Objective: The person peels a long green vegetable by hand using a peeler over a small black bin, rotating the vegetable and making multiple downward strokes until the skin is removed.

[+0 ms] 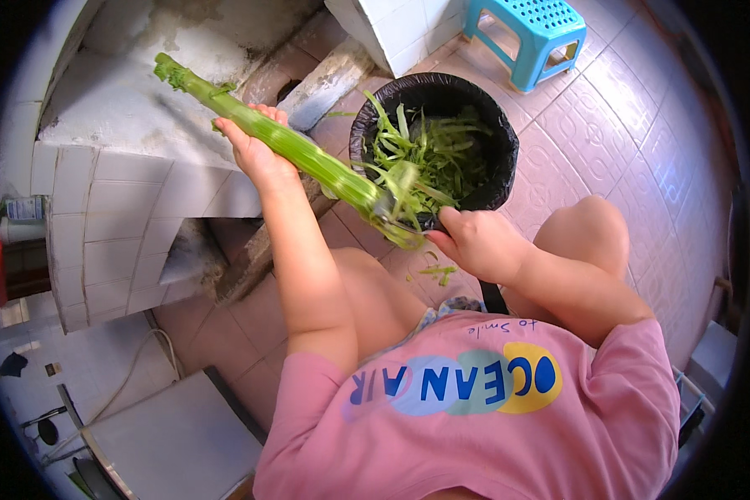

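Note:
My left hand is closed around the middle of a long green stem vegetable, perhaps celtuce, which slants from upper left down to the right. At its lower right end my right hand grips a peeler, blurred and partly hidden by a loose strip of peel. Beneath and beyond that end stands a round bin lined with a black plastic bag. Many green peelings lie inside it. A few scraps are on the floor between my knees and the bin.
A blue plastic stool stands beyond the bin on the tiled floor. To the left is a white-tiled masonry structure with a stained ledge. A worn block lies near the bin. A pale flat-topped object is at lower left.

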Motion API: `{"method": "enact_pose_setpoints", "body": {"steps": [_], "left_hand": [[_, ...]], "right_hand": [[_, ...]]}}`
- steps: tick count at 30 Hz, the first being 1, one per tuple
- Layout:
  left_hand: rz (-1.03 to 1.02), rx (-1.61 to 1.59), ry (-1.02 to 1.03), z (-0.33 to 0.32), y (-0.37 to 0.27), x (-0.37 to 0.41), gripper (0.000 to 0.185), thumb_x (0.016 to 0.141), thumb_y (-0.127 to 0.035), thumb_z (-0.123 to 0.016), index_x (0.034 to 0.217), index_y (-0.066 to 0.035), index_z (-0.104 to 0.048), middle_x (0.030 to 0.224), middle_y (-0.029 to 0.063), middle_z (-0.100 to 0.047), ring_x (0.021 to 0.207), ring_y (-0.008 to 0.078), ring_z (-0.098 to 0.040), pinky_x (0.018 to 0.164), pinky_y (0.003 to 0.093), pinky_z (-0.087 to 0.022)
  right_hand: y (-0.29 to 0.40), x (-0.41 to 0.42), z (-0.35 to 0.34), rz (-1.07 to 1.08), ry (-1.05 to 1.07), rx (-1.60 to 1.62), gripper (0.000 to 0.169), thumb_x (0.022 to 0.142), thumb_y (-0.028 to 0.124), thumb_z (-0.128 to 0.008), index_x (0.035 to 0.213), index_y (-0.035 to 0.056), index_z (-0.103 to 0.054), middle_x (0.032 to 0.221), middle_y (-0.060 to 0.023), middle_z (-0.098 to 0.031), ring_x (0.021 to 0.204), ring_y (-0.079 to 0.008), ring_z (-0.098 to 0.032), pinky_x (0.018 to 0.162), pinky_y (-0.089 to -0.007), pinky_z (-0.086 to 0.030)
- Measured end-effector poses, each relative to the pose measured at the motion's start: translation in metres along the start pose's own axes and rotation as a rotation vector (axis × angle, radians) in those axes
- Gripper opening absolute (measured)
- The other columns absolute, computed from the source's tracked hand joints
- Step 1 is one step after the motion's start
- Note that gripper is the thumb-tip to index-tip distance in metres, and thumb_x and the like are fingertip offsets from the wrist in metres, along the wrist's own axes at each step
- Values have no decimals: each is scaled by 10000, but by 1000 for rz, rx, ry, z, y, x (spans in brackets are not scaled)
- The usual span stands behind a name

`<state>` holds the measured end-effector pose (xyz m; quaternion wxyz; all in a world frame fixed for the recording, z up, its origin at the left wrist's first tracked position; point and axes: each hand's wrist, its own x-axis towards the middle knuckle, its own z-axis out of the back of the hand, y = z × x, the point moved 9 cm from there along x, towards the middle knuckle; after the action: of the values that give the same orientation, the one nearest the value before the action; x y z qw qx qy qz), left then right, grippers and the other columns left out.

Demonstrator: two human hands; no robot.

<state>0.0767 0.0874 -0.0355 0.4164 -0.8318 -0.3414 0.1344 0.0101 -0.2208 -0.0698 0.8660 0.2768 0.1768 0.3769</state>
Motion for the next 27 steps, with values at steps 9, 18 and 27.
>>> {"method": "enact_pose_setpoints", "body": {"steps": [9, 18, 27], "left_hand": [[180, -98, 188, 4, -4, -3, 555, 925, -627, -402, 921, -74, -453, 781, 58, -447, 678, 187, -423, 600, 305, -391], [367, 142, 364, -61, 25, -81, 281, 723, 23, -682, 927, -88, -524, 1118, 224, -618, 642, 189, -612, 502, 280, -490], [389, 276, 475, -84, 34, -107, 378, 740, 17, -730, 1039, -39, -506, 829, 96, -622, 647, 201, -636, 496, 288, -468]], "right_hand": [[-27, -3, -10, -547, 340, 1212, 423, 971, 436, -478, 800, 53, -526, 532, -25, -484, 395, -92, -439, 367, -240, -372], [27, 28, 14, -179, 599, 1892, 459, 989, 480, -344, 774, 93, -465, 516, -51, -476, 334, -110, -366, 315, -252, -347], [51, 47, 16, -48, 626, 2180, 433, 981, 500, -328, 793, 136, -468, 517, -33, -449, 391, -127, -414, 344, -253, -339]]}}
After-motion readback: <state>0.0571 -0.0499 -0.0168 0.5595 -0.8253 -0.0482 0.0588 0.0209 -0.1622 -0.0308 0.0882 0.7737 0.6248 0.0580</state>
